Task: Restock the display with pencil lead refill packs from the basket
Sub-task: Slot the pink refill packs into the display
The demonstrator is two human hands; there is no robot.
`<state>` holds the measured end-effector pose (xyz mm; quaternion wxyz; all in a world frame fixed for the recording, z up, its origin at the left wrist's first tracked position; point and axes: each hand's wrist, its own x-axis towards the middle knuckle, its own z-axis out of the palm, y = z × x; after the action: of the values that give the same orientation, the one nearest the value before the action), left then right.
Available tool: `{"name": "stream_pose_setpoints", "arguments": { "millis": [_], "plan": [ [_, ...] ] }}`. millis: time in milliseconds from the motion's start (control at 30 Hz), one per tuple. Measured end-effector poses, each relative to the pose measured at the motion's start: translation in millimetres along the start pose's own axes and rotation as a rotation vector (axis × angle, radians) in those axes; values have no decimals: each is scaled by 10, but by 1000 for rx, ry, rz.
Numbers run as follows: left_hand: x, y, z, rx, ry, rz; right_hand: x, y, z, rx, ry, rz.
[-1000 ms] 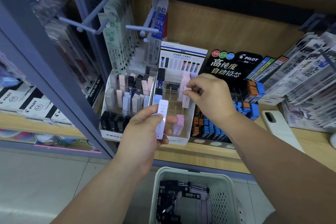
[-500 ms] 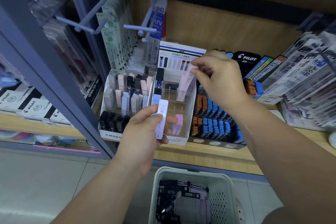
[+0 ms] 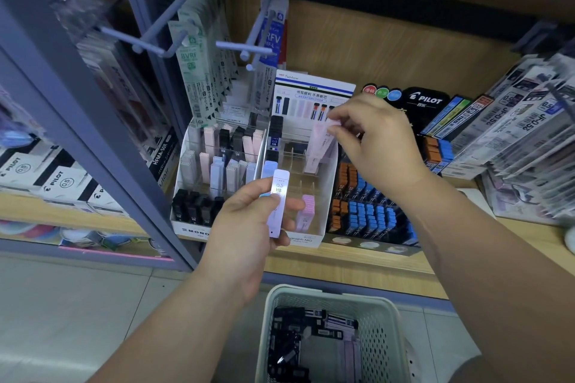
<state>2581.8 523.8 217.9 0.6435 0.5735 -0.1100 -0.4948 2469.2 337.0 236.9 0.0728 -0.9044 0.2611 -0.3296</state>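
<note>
My left hand [image 3: 249, 227] grips a pale lavender lead refill pack [image 3: 278, 202] marked 0.5 HB, upright, in front of the white Tombow display box [image 3: 311, 241]. My right hand [image 3: 378, 146] pinches the top of a pink lead refill pack [image 3: 317, 148] that stands tilted in the display's back right slot. A few pink packs [image 3: 306, 211] sit in the front row, black and blue ones along the left column. Below, the white perforated basket [image 3: 385, 329] holds several black and pastel packs.
A second white Mono display [image 3: 193, 228] with black, pink and grey packs stands to the left. A black Pilot display [image 3: 370, 214] with orange and blue packs is on the right. Hanging refill packets on metal pegs [image 3: 236, 47] jut out above. A grey shelf post [image 3: 102, 146] slants at left.
My right hand rose from low over the display's middle to its back right, with the pink pack now pinched at its top. The left hand stayed still with its pack.
</note>
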Motion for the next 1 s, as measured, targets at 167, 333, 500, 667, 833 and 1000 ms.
{"name": "stream_pose_setpoints", "arguments": {
  "millis": [167,333,500,667,833,1000],
  "plan": [
    [25,-14,-20,5,14,17,-95,-62,-39,133,-93,155],
    [46,-36,-29,11,36,15,-182,-84,55,110,-155,144],
    [41,-36,-26,25,38,14,-251,-80,235,31,-211,83],
    [31,-23,-33,21,27,15,-298,-16,251,17,-155,98],
    [26,-31,-15,34,22,13,-306,-35,274,-27,-146,45],
    [30,-31,-17,31,21,14,-232,43,125,26,-94,166]
  ]
}}
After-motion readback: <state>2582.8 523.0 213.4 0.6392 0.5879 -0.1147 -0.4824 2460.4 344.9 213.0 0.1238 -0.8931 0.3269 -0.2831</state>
